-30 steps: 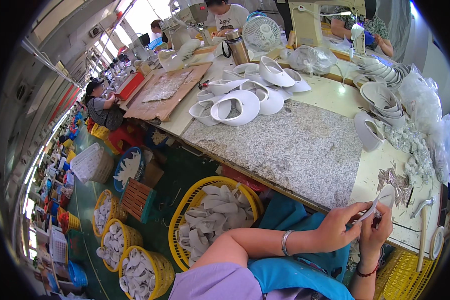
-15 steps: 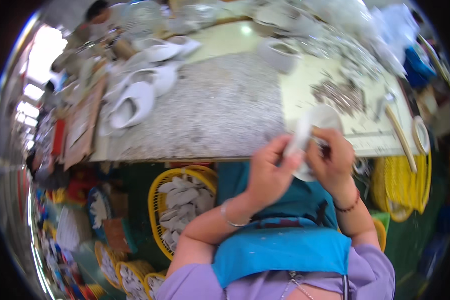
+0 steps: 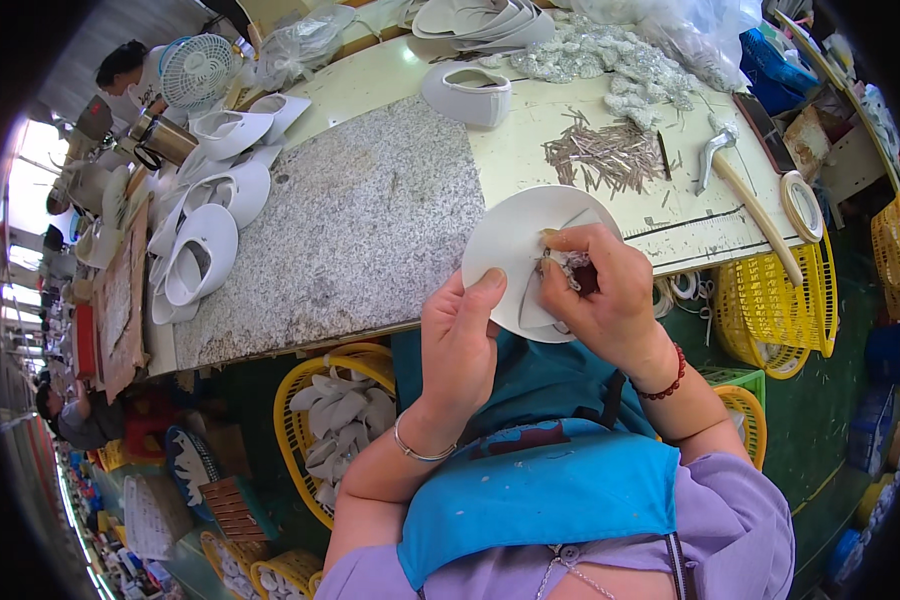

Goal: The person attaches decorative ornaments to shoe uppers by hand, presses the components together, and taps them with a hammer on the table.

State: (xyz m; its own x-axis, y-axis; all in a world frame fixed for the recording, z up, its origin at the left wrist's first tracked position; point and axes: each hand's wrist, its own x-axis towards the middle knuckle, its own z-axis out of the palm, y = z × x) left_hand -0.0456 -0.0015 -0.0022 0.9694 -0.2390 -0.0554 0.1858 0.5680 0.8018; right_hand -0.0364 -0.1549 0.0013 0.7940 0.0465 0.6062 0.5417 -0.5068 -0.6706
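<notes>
My left hand grips the near edge of a white shoe upper, a rounded flat white piece held over the table's front edge. My right hand presses a small sparkly ornament against the middle of that white piece, fingers pinched around it. Both hands are above my lap and blue apron.
A grey granite slab lies on the cream table. A pile of thin pins, a hammer, a tape roll and more white uppers lie about. Yellow baskets stand below. Other people work at the far left.
The view swung down and closer. The white piece has come to rest in front of me, with my right hand now pressing the ornament on it.
</notes>
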